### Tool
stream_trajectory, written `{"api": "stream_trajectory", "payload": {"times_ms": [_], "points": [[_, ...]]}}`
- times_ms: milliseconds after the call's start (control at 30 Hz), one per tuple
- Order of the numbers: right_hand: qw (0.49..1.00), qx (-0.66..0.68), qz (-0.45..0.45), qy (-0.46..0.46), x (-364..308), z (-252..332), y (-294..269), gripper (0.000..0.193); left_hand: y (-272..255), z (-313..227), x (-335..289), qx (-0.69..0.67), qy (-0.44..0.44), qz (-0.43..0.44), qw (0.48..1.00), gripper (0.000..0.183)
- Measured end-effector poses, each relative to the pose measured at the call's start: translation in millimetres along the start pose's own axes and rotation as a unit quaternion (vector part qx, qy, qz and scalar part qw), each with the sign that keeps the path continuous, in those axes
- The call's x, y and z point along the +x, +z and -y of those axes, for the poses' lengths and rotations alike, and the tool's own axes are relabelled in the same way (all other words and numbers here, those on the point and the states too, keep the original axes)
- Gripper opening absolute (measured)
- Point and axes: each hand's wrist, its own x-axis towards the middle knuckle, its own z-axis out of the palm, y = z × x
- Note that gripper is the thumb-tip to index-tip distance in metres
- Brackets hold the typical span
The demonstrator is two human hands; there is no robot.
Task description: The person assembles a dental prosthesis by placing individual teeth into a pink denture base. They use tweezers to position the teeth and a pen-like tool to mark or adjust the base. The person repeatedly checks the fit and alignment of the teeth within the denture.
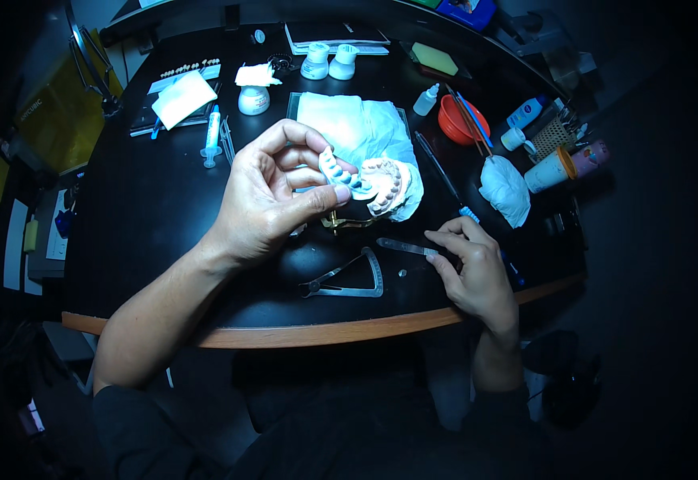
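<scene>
My left hand point(273, 188) is raised above the desk, pinching a pale piece of dental cast point(338, 174) with a row of tooth shapes between thumb and fingers. Just to its right, a horseshoe-shaped dental model point(397, 178) rests against crumpled white tissue point(349, 116). A brass-coloured metal frame point(352, 222) shows partly beneath them. Low over the front of the desk, my right hand point(469, 264) has thumb and fingers around the ridged end of a flat metal handle point(403, 246). A metal caliper point(349, 282) lies between my hands.
Two white jars point(330, 62) stand at the back, and another jar point(254, 99) carries tissue. A syringe point(212, 138) lies left. On the right are a red bowl point(462, 120), a dropper bottle point(426, 100), a long brush-like tool point(445, 172) and wadded tissue point(505, 190). The wooden desk edge point(309, 334) curves in front.
</scene>
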Motion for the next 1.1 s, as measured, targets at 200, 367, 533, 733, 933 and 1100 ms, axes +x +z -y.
{"api": "stream_trajectory", "payload": {"times_ms": [200,367,533,733,933,1100], "points": [[0.999,-0.025,0.027,0.007,4.7,-10.1,4.1,0.011,0.3,-2.1,-0.8,-0.043,-0.014,0.008,0.999,0.042],[0.996,-0.005,0.09,-0.006,10.7,-10.1,-11.2,0.008,4.2,-2.2,-0.3,-0.047,-0.003,0.007,0.999,0.042],[0.989,0.123,0.065,-0.054,10.1,0.0,-32.8,0.033,4.2,-5.6,-4.0,-0.054,0.01,0.017,0.998,0.041],[0.932,0.274,-0.108,-0.212,33.3,6.0,-44.8,0.013,6.8,-0.8,-0.4,-0.051,0.035,0.012,0.998,0.04],[0.878,0.395,-0.132,-0.234,73.1,41.8,-18.0,0.019,5.4,-3.4,-2.7,-0.049,0.013,-0.013,0.999,0.04],[0.87,0.395,-0.141,-0.257,74.7,53.0,22.7,0.023,6.1,-8.9,-4.6,-0.051,0.0,-0.017,0.999,0.038]]}}
